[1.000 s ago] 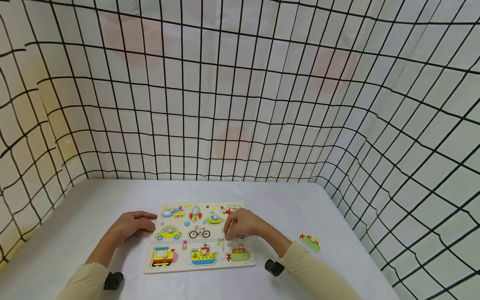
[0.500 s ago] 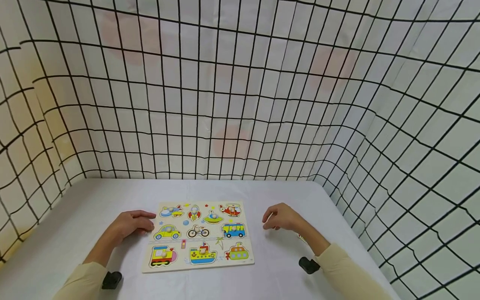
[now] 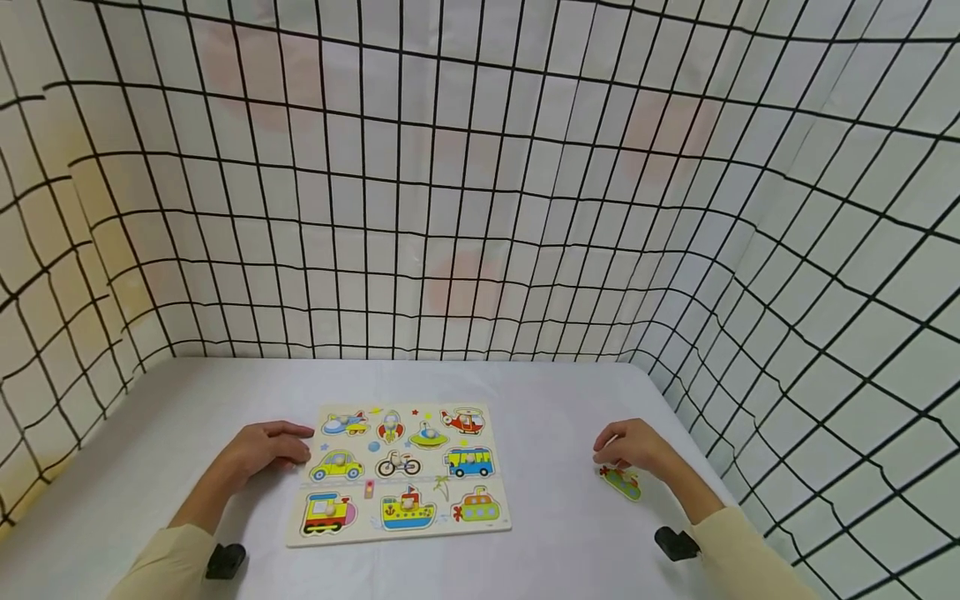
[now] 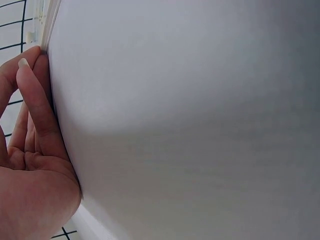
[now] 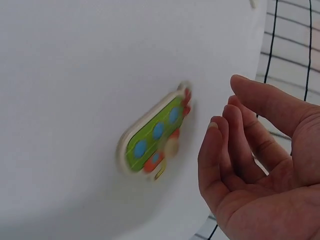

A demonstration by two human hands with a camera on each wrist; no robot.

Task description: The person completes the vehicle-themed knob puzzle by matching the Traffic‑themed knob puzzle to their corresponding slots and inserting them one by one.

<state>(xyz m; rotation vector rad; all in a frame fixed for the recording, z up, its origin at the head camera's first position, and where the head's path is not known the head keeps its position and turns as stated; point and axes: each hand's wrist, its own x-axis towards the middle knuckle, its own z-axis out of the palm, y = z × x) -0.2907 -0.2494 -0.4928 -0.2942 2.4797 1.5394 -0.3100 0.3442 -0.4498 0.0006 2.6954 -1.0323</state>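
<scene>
A wooden puzzle board (image 3: 352, 542) lies flat on the table, with vehicle pictures and knobbed pieces in it, a blue bus piece (image 3: 469, 462) among them. My left hand (image 3: 258, 452) rests on the table at the board's left edge, its fingers relaxed and its fingertips touching the edge. Off to the right lies a loose green submarine puzzle piece (image 3: 622, 483) with blue dots and a knob (image 5: 171, 147). Just above that piece hovers my right hand (image 3: 637, 446), apart from it, fingers loosely bent with nothing between them in the right wrist view.
The white table (image 3: 555, 533) is ringed at the back and sides by black netting (image 3: 420, 208) before white cloth. A black wrist camera (image 3: 677, 543) sits below the right wrist, another camera (image 3: 226, 562) below the left.
My right hand has left the bus on the board, which now shows whole in its place, and has moved right to the submarine piece. The left hand has stayed put.
</scene>
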